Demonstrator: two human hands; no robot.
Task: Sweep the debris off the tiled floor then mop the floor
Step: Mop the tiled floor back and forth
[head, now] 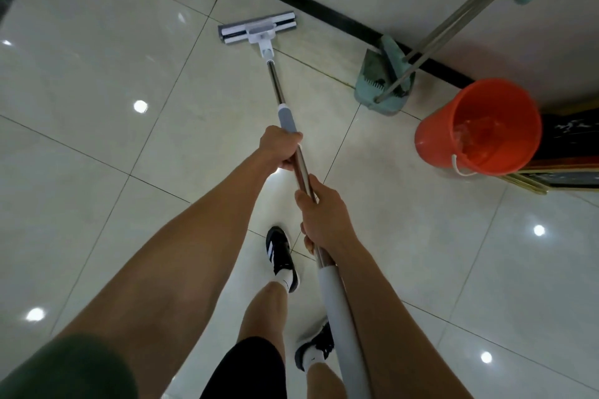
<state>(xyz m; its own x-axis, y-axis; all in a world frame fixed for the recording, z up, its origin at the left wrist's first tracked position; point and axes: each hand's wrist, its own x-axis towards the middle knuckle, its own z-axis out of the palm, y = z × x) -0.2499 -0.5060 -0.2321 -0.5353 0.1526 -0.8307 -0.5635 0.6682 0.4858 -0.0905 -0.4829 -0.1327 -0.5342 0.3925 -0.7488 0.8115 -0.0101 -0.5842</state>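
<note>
We hold the mop (281,97) with both hands. Our left hand (281,147) wraps its fingers round the shiny metal pole near the grey grip; our right hand (324,220) grips lower down. The flat mop head sits on the glossy pale floor (97,74), left of the round orange bucket (479,126).

Glossy smooth tiled floor (97,81); mop (275,81) shaft shiny metal, head white plastic; glossy orange plastic bucket (431,139).

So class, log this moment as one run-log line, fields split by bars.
phase: mopping | left hand: grips mop handle | right hand: grips handle lower | mop head: on tiled floor | orange bucket: right
</note>
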